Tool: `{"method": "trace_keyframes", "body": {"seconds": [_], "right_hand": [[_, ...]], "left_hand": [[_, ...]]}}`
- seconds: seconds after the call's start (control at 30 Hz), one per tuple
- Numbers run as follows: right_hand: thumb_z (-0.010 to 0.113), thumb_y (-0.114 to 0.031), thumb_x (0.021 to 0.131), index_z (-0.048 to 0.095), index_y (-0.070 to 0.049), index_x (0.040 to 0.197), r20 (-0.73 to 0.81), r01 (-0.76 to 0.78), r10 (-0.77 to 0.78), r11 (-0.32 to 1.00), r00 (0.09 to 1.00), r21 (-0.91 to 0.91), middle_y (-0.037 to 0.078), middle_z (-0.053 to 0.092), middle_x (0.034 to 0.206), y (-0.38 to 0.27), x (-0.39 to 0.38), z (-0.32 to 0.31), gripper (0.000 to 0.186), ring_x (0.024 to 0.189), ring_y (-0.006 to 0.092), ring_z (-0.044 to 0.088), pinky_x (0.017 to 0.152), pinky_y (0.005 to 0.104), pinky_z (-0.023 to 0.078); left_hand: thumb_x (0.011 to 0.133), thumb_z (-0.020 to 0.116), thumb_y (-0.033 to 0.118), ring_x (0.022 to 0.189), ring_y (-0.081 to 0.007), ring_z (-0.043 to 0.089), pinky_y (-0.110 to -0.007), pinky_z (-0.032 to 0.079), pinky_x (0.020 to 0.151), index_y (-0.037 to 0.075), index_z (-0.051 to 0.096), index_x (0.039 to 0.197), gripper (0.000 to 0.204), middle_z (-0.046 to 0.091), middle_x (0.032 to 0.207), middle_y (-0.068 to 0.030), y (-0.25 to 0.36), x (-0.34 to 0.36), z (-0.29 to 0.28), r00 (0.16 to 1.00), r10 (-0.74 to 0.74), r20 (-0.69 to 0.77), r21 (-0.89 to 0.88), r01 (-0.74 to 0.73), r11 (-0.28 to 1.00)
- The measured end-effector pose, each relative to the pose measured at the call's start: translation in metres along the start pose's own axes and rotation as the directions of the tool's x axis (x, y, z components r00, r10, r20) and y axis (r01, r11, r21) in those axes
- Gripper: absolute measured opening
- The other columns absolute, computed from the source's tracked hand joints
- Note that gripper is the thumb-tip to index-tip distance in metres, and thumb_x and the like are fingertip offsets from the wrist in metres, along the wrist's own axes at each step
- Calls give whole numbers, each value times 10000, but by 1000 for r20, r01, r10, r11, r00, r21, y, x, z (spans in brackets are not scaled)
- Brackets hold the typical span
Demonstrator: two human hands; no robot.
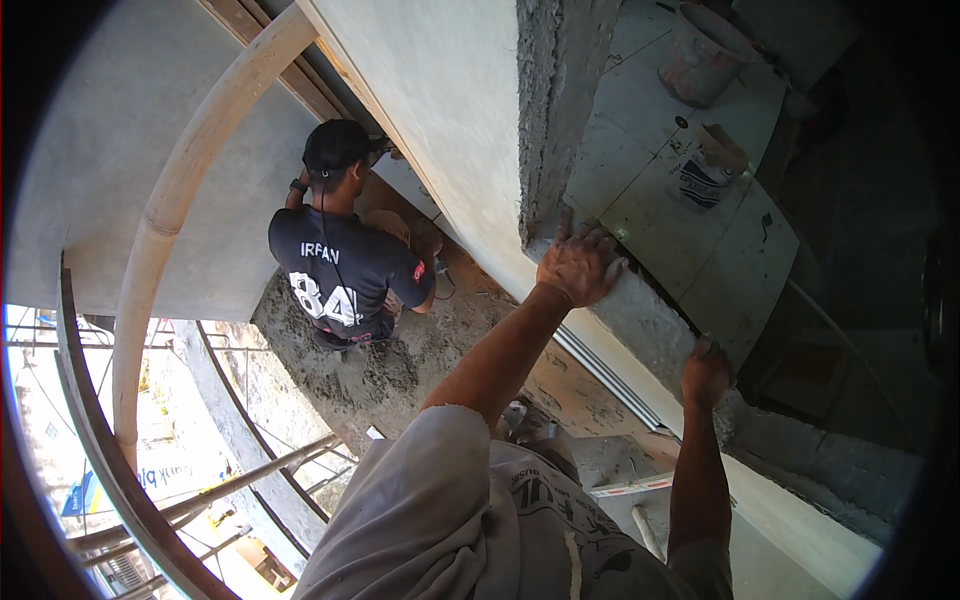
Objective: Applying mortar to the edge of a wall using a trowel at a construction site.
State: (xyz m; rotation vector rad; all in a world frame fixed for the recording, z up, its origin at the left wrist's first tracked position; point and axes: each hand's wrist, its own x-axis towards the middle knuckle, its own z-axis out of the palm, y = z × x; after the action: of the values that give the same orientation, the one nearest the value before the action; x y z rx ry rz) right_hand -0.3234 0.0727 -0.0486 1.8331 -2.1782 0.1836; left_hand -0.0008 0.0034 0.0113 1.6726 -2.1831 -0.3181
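Observation:
My left hand [580,262] lies on the rough grey sill [640,318] of a wall opening, beside the upright plastered edge [550,120]. Its fingers are spread and coated with grey dust. Further right along the sill, my right hand [708,372] is closed at the inner edge. A thin dark line [665,290] runs along that edge between the two hands; I cannot tell whether it is a strip or a gap. What the right fingers grip is hidden.
A co-worker [345,240] in a dark shirt and cap crouches at left. Beyond the opening, a bucket [705,55] and an opened bag [712,165] stand on tiles. A bamboo pole [165,215] rises at left, above scaffold poles [210,500]. Metal lengths [615,378] lie below the sill.

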Motion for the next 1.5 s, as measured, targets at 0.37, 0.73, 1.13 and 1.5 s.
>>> {"method": "trace_keyframes", "body": {"seconds": [0.37, 0.73, 1.13, 1.5], "right_hand": [[403, -407, 1030, 684, -65, 905, -34, 17, -17, 1000, 999, 0, 191, 708, 875, 1, 0, 1, 461, 832, 412, 683, 724, 557, 502], [392, -422, 1036, 706, -70, 906, 38, -17, 17, 1000, 999, 13, 198, 709, 873, -7, 1, -12, 489, 844, 415, 686, 737, 565, 501], [355, -417, 1041, 699, -60, 972, 127, -35, 30, 999, 991, 32, 206, 717, 934, -4, 3, -10, 500, 897, 429, 680, 763, 584, 491], [372, -423, 1040, 683, -79, 938, 33, 12, -12, 1000, 999, -1, 182, 712, 902, -1, 2, 0, 475, 863, 399, 688, 733, 570, 502]], "left_hand": [[997, 471, 478, 1416, -258, 430, -597, 115, 1233, 143, 622, 1330, 496, 572, 1413, -98, 0, 1, -2, 999, -1, 54, 15, 0, 1000], [980, 496, 492, 1349, -272, 504, -598, 185, 1210, 113, 686, 1212, 483, 640, 1315, -125, -5, -3, 15, 988, 36, -153, 17, -34, 999], [981, 509, 476, 1351, -239, 476, -582, 187, 1206, 141, 687, 1195, 436, 624, 1311, -70, -6, -2, 14, 992, 37, -117, 41, -33, 999], [973, 528, 464, 1352, -241, 477, -589, 203, 1203, 150, 686, 1193, 415, 626, 1308, -73, -7, -2, 16, 989, 33, -141, 32, -29, 999]]}}
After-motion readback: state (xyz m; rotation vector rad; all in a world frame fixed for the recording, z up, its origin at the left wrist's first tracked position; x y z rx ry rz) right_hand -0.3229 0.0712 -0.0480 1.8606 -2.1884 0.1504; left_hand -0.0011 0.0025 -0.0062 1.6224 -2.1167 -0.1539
